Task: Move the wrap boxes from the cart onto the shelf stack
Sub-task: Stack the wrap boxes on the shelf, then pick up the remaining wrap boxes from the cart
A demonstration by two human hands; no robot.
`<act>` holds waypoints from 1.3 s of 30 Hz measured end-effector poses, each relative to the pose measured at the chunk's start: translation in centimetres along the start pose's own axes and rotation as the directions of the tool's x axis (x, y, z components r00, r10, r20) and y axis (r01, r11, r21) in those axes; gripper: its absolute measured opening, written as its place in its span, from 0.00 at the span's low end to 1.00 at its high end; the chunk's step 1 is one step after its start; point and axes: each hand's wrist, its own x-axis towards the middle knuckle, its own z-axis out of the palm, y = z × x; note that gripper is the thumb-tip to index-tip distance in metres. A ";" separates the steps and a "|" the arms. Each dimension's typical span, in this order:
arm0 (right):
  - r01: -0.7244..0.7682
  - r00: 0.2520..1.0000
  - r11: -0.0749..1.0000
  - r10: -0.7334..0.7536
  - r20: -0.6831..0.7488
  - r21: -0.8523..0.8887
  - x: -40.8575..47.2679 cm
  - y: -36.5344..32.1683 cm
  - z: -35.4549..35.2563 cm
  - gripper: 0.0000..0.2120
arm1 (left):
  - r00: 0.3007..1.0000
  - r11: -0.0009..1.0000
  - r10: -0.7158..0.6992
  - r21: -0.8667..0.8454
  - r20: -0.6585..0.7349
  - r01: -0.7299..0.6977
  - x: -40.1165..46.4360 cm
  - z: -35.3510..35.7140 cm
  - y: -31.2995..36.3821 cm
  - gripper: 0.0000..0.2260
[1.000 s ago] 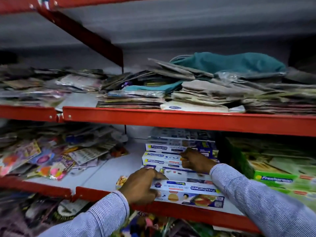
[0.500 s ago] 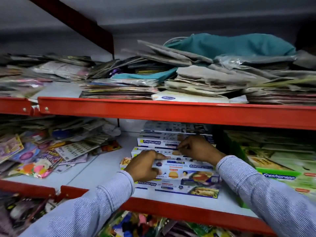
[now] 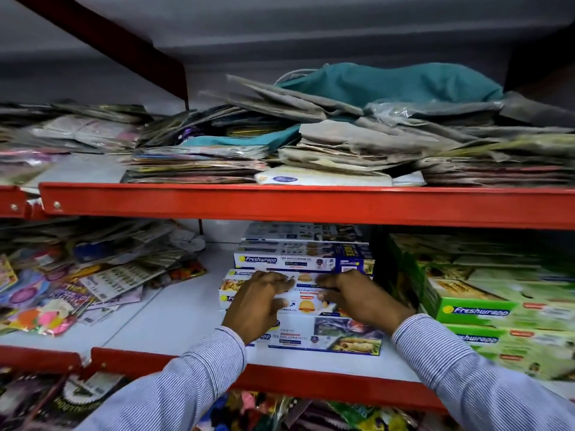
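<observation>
Blue-and-white Freshwrapp wrap boxes are stacked on the white middle shelf. A tall stack stands at the back. In front of it lies a low stack; its bottom box shows food pictures. On top of that lies another wrap box. My left hand grips this box's left part with curled fingers. My right hand holds its right part, fingertips on the far edge. The two hands are close together and hide much of the box. No cart is in view.
Green Freshwrapp boxes fill the shelf just right of the stack. Colourful packets lie heaped at the left. A red rail runs low above my hands; above it sit paper bags and a teal cloth. Another red rail edges the shelf front.
Both hands have come closer together on the front stack's top box. My right hand came forward from the back stack, and the front boxes now sit further in from the shelf edge.
</observation>
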 end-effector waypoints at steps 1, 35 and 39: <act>-0.007 1.000 1.000 0.007 -0.002 0.009 -0.1 0.0 0.0 0.18 | 1.000 1.000 -0.003 -0.013 -0.006 0.003 -0.1 0.0 0.0 0.19; -0.084 0.988 0.980 0.106 0.112 -0.182 -29.4 -5.4 32.2 0.33 | 0.849 0.932 -0.346 0.253 0.398 0.261 -41.0 11.9 4.0 0.34; -0.022 0.929 0.996 0.051 0.368 -0.084 -33.8 -4.5 39.9 0.32 | 0.765 0.945 -0.323 0.150 0.557 0.290 -48.5 16.1 4.2 0.32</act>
